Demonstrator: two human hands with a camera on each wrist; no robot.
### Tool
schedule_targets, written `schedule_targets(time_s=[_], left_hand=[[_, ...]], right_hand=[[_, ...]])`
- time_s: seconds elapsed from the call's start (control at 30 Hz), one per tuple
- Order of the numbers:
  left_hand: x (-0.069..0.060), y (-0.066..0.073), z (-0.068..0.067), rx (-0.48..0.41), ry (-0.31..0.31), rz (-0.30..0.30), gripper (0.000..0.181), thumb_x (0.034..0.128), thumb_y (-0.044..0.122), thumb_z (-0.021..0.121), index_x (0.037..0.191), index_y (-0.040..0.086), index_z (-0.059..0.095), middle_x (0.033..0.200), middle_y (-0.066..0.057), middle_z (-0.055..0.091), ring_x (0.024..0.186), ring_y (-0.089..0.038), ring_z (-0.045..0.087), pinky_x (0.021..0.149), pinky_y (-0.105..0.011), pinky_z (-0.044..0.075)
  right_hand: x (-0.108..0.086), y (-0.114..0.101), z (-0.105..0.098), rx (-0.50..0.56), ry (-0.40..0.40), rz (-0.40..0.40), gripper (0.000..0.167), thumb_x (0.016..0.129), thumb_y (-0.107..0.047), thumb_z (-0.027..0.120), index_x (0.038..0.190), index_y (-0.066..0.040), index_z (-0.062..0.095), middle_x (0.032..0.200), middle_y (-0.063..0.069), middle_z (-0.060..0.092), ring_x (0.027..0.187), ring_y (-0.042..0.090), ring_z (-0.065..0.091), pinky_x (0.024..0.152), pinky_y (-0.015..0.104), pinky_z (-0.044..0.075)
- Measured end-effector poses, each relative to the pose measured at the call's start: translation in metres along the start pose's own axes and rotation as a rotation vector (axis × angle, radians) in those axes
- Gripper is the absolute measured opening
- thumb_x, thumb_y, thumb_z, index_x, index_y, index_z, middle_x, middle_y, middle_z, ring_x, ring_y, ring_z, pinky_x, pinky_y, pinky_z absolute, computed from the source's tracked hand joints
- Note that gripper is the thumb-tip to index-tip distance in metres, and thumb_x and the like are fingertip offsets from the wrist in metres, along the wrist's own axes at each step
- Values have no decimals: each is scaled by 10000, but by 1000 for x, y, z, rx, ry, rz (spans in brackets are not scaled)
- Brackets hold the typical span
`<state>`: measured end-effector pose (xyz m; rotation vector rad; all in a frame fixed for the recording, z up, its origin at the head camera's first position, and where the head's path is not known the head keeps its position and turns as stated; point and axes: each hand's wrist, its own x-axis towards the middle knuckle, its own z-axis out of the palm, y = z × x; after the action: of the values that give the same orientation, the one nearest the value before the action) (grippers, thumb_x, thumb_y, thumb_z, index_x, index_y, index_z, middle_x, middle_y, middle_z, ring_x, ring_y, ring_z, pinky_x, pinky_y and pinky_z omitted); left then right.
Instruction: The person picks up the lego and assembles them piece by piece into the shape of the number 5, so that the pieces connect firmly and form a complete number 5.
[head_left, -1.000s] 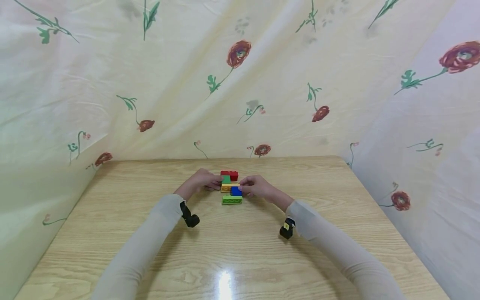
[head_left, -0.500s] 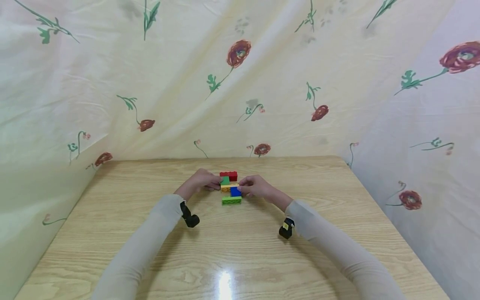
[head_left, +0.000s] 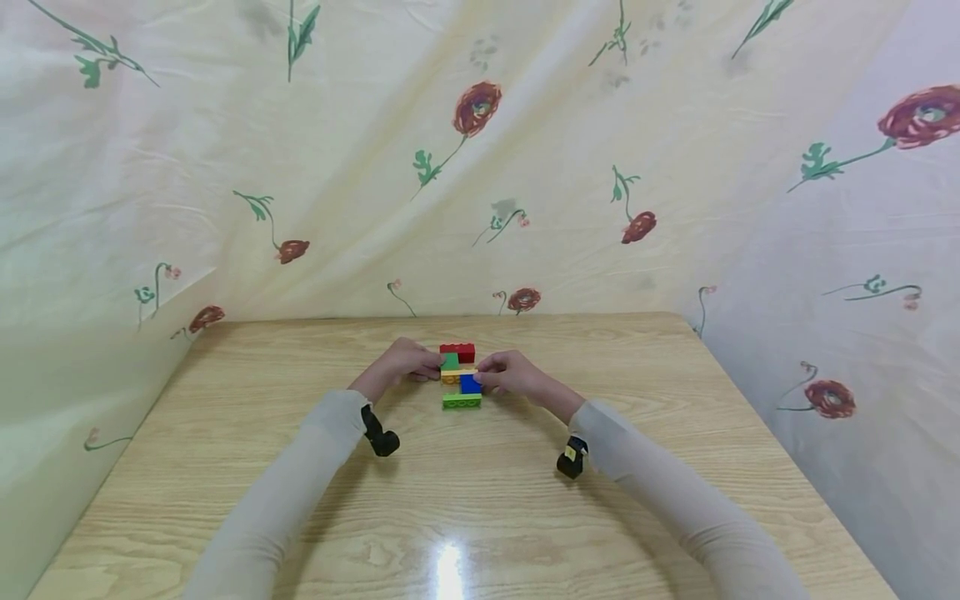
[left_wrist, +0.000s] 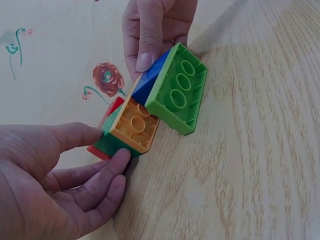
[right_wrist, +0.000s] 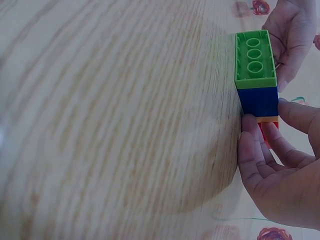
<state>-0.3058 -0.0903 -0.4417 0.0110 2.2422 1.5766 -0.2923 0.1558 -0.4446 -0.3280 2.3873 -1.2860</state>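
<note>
A row of toy building blocks lies on its side on the table, hollow undersides facing the person. A red block (head_left: 457, 352) is at the far end. Against it is a dark green block (head_left: 450, 362), pinched by my left hand (head_left: 407, 361) between thumb and fingers. An orange block (left_wrist: 136, 124) comes after it, its tubes showing in the left wrist view. My right hand (head_left: 517, 377) holds the blue block (right_wrist: 258, 102) by its sides. The light green block (head_left: 461, 401) caps the near end, its tubed underside visible in both wrist views.
The wooden table (head_left: 480, 483) extends on all sides of the blocks. A floral cloth (head_left: 360, 167) hangs behind the table's far edge and along both sides. Black wrist cameras (head_left: 384, 442) sit at both sleeve cuffs.
The row of blocks has shifted very slightly left, and the right hand with it. Both hands keep their hold.
</note>
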Motion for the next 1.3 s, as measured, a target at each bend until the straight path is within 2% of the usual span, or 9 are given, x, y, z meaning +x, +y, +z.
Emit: schedule_targets(time_s=[0.53,0.77,1.1,1.3], left_hand=[[1,0,1,-3,12,-10,328,972,208,697,1164,-57,728,1015,-160,787,787,-92,732,809,-287,606],[3,0,0,-10,10,-16,361,973,218,693,1217,-47,710,1118,-175,766,819,-96,734,825,-278,599],[7,-1,-1,-21,18,-11,370,971,226,698,1217,-50,710,1097,-171,771,815,-95,734,844,-294,600],[9,-2,0,-12,21,-24,360,973,225,696,1204,-51,714,1026,-148,787,794,-90,728,813,-276,602]], right_hand=[[4,3,-1,5,-9,-7,304,1014,-231,648,1226,-15,673,1110,114,710,900,143,671,742,257,530],[8,4,-3,11,-9,9,298,1007,-244,660,1218,-34,680,1107,103,707,913,164,661,751,263,536],[12,3,-7,11,-16,-5,294,1006,-245,661,1204,-28,684,1106,106,708,919,167,663,763,277,548],[13,7,-8,-2,-26,-6,304,1006,-250,662,1218,-33,677,1112,105,711,918,173,668,756,267,538]])
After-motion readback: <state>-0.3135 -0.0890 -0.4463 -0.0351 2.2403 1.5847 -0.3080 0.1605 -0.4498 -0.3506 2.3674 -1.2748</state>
